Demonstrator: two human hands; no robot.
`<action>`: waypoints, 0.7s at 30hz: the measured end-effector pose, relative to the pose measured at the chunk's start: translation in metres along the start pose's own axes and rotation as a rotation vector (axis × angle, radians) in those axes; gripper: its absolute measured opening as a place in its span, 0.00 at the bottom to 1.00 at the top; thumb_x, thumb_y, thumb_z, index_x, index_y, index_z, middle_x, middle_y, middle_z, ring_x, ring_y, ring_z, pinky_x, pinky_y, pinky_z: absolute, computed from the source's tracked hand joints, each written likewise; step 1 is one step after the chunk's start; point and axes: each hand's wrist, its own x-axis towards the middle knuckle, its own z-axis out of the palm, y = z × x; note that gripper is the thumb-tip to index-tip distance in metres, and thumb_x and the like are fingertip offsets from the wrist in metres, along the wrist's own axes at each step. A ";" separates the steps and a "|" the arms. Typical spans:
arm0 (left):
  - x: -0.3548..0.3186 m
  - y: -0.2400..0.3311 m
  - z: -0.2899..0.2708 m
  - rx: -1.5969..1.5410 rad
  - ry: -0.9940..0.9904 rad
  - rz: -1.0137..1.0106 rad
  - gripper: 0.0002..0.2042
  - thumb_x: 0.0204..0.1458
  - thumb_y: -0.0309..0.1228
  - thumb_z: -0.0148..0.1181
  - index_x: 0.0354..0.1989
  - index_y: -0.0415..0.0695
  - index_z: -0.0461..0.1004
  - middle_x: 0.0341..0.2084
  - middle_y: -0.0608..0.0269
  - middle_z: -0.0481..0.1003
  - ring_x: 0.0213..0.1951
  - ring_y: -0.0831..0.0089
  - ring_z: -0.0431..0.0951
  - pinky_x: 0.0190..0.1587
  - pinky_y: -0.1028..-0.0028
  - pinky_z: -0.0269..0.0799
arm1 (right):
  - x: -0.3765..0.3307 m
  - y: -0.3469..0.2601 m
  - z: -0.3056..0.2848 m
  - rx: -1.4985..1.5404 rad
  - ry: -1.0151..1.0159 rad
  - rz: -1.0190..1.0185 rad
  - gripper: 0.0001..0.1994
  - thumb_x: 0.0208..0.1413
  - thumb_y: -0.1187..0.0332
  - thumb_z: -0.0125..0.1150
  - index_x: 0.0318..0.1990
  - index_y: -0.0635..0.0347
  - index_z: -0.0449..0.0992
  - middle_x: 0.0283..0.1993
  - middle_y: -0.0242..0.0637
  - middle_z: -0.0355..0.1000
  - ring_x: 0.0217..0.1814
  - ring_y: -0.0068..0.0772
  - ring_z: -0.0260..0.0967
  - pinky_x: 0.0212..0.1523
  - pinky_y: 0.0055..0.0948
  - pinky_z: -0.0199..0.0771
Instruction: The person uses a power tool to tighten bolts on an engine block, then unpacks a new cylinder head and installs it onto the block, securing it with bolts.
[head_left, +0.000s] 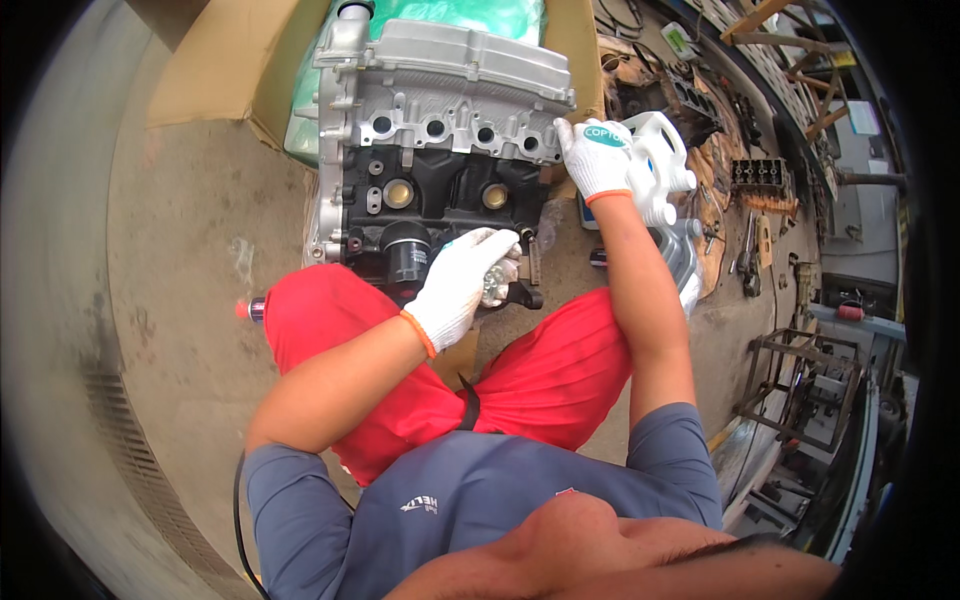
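A car engine (pixel 440 100) stands before me, with a silver head and valve cover over a black block. My left hand (pixel 455 275), in a white knit glove with an orange cuff, is closed around shiny silvery pieces (pixel 495 284) at the block's near right corner. What they are exactly I cannot make out. Left of that hand, a black oil filter (pixel 406 252) sticks out of the block. My right hand (pixel 597 158), gloved the same way, has its fingers drawn together at the right end of the silver head. Whatever it pinches there is hidden.
White plastic jugs (pixel 655 165) stand right beside my right hand. An opened cardboard box (pixel 215 70) with green plastic lies behind the engine. Further right are greasy engine parts (pixel 762 178), tools and a metal frame (pixel 800 385). A floor grate (pixel 125 430) runs along the left.
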 end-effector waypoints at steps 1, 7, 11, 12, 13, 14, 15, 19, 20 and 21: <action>-0.001 0.000 0.000 0.002 0.000 0.002 0.11 0.68 0.40 0.62 0.39 0.44 0.77 0.24 0.70 0.75 0.21 0.82 0.72 0.23 0.80 0.66 | 0.002 -0.002 -0.002 -0.017 -0.052 0.029 0.26 0.71 0.48 0.49 0.33 0.57 0.87 0.27 0.44 0.81 0.34 0.50 0.78 0.48 0.47 0.71; 0.003 -0.003 -0.005 -0.009 -0.001 -0.004 0.10 0.68 0.39 0.61 0.40 0.45 0.77 0.25 0.69 0.76 0.21 0.81 0.73 0.23 0.80 0.66 | -0.006 -0.002 -0.006 0.043 0.179 -0.072 0.25 0.65 0.46 0.58 0.29 0.57 0.87 0.31 0.43 0.80 0.38 0.52 0.76 0.47 0.46 0.73; 0.003 -0.002 0.000 0.009 0.055 -0.025 0.08 0.68 0.36 0.60 0.43 0.45 0.77 0.27 0.67 0.77 0.23 0.80 0.75 0.25 0.80 0.70 | -0.003 0.000 -0.003 0.056 -0.093 0.036 0.21 0.62 0.47 0.61 0.33 0.56 0.87 0.36 0.43 0.81 0.44 0.49 0.76 0.52 0.46 0.70; 0.004 -0.003 -0.001 -0.005 0.054 -0.039 0.08 0.67 0.35 0.59 0.44 0.44 0.76 0.28 0.67 0.78 0.24 0.79 0.76 0.25 0.80 0.71 | 0.001 -0.002 -0.009 0.054 -0.176 0.058 0.20 0.62 0.48 0.62 0.34 0.55 0.88 0.36 0.43 0.80 0.45 0.47 0.76 0.54 0.45 0.68; 0.006 -0.005 -0.003 -0.018 0.053 -0.053 0.07 0.67 0.34 0.59 0.46 0.44 0.76 0.29 0.66 0.78 0.24 0.79 0.77 0.25 0.80 0.72 | 0.003 -0.003 -0.013 0.053 -0.260 0.080 0.19 0.62 0.48 0.62 0.35 0.54 0.88 0.37 0.42 0.80 0.47 0.45 0.76 0.57 0.45 0.66; 0.008 -0.007 -0.006 -0.032 0.053 -0.067 0.07 0.67 0.33 0.58 0.47 0.44 0.75 0.30 0.65 0.79 0.25 0.78 0.78 0.26 0.80 0.73 | 0.001 -0.002 -0.012 0.067 -0.133 0.057 0.19 0.63 0.49 0.61 0.33 0.54 0.88 0.35 0.42 0.80 0.46 0.45 0.76 0.56 0.44 0.67; 0.008 -0.007 -0.006 -0.026 0.053 -0.088 0.07 0.67 0.33 0.58 0.48 0.44 0.75 0.31 0.65 0.79 0.26 0.77 0.78 0.26 0.79 0.73 | -0.002 0.000 -0.011 0.080 -0.007 0.033 0.20 0.63 0.49 0.60 0.31 0.54 0.88 0.33 0.43 0.80 0.44 0.45 0.77 0.55 0.44 0.67; 0.010 -0.019 -0.009 0.075 0.051 -0.187 0.08 0.66 0.30 0.58 0.51 0.44 0.75 0.35 0.63 0.80 0.29 0.73 0.82 0.28 0.77 0.75 | 0.001 0.001 -0.010 0.096 -0.093 0.023 0.21 0.65 0.48 0.58 0.35 0.54 0.88 0.37 0.42 0.82 0.46 0.44 0.78 0.54 0.43 0.67; 0.009 -0.025 -0.010 0.115 0.036 -0.197 0.09 0.66 0.30 0.58 0.51 0.44 0.75 0.35 0.63 0.80 0.30 0.72 0.83 0.28 0.77 0.76 | 0.004 0.002 -0.009 0.069 -0.201 0.034 0.21 0.64 0.47 0.58 0.38 0.54 0.88 0.39 0.42 0.82 0.48 0.43 0.78 0.55 0.43 0.67; 0.009 -0.028 -0.009 0.097 0.008 -0.209 0.10 0.66 0.30 0.59 0.52 0.43 0.75 0.37 0.61 0.81 0.32 0.70 0.84 0.29 0.76 0.78 | 0.003 0.002 -0.008 0.126 -0.181 0.062 0.22 0.62 0.47 0.62 0.32 0.58 0.86 0.35 0.46 0.81 0.42 0.45 0.78 0.49 0.44 0.70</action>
